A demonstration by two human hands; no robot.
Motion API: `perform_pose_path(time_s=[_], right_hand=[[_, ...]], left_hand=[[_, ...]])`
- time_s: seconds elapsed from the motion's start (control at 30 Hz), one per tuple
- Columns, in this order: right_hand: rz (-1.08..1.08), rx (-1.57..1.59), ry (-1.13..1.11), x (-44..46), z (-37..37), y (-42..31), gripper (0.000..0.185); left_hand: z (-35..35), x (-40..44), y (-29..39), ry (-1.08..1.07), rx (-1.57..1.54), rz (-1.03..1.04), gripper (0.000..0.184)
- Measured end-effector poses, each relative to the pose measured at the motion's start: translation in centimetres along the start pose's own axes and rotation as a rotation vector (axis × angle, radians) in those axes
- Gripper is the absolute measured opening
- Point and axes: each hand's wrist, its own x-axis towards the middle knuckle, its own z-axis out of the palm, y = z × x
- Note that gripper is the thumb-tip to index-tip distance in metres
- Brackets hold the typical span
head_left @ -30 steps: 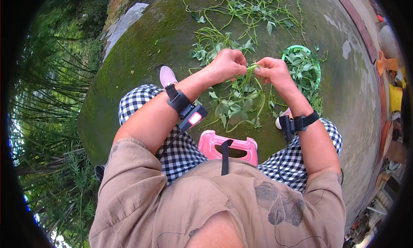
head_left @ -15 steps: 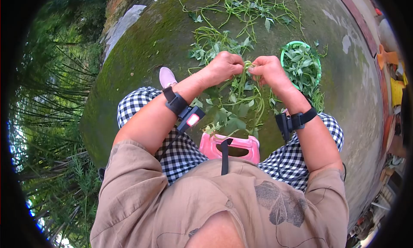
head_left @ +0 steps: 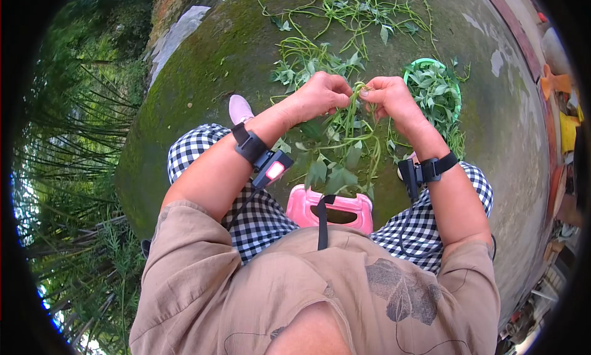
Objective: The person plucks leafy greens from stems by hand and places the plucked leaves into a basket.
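Between my hands hangs a bunch of leafy green vines (head_left: 352,133), its stems gathered at the top and its leaves trailing down toward the pink stool. My left hand (head_left: 323,98) is closed on the left side of the stems. On the other side, my right hand (head_left: 391,99) pinches the tied-looking upper end between thumb and fingers. Just right of that hand sits a green basket (head_left: 458,99) filled with picked leaves (head_left: 431,87). Behind my left hand, a pile of leafy vines (head_left: 308,62) lies on the ground.
More vine stems (head_left: 363,10) are strewn farther out on the mossy concrete (head_left: 203,78). A pink plastic stool (head_left: 298,207) is between my checkered knees. Dense plants (head_left: 80,139) border the left, and assorted items, including a yellow object (head_left: 567,130), line the right edge.
My right hand has shifted slightly up and right, and its fingers have opened a little from the left hand. The hanging vines have swung slightly, with leaves showing more clearly above the stool.
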Motion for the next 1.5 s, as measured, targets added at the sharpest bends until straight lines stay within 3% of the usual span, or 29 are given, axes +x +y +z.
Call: perform_pose_path(time_s=[0.23, 0.53, 0.63, 0.73, 0.87, 1.0, 1.1, 1.23, 1.3, 1.37, 1.43, 1.47, 1.5], right_hand=[[-0.023, -0.113, -0.039, -0.2, 0.8, 0.2, 0.013], [-0.295, -0.623, 0.084, -0.7, 1.3, 0.2, 0.023], [-0.352, -0.671, 0.124, -1.1, 1.3, -0.4, 0.022], [-0.354, -0.583, 0.146, -1.4, 1.5, -1.0, 0.023], [-0.304, -0.418, 0.184, -0.4, 0.6, 0.1, 0.019], [-0.120, -0.087, 0.176, -0.2, -1.2, -0.1, 0.013], [-0.020, 0.035, 0.134, 0.2, -3.3, 1.0, 0.013], [0.054, 0.182, 0.114, 0.3, -4.1, 2.0, 0.013], [0.075, 0.203, 0.148, 0.2, -3.7, 2.1, 0.013], [0.045, 0.255, 0.197, 0.4, -2.5, 1.7, 0.013], [0.041, 0.258, 0.198, 0.3, -1.6, 1.1, 0.013], [0.048, 0.235, 0.177, 0.3, -1.3, 0.8, 0.013], [0.052, 0.212, 0.157, 0.2, -1.0, 0.3, 0.013]], left_hand=[[0.5, 0.3, -1.3, 0.158, 0.470, 0.284, 0.014], [1.0, 0.1, -2.0, 0.187, 0.470, 0.369, 0.014], [0.5, 0.4, -2.5, 0.171, 0.249, 0.394, 0.010], [-0.1, 0.6, -2.2, 0.204, -0.001, 0.247, 0.009], [-0.8, 0.9, -0.7, 0.357, -0.574, -0.069, 0.014], [-3.6, 0.8, 0.5, 0.421, -0.715, -0.076, 0.019], [-7.5, 0.5, 0.4, 0.518, -0.801, 0.044, 0.017], [-6.5, -0.3, 1.4, 0.613, -0.395, 0.017, 0.015], [-4.0, -0.7, 1.2, 0.346, -0.203, 0.016, 0.014], [-1.4, -1.4, 1.5, 0.124, -0.018, 0.146, 0.017], [0.0, -0.5, -0.8, 0.097, 0.176, 0.031, 0.023], [0.6, -0.1, -2.1, 0.213, 0.322, 0.074, 0.023], [0.4, -0.2, -2.3, 0.200, 0.325, 0.090, 0.024]])
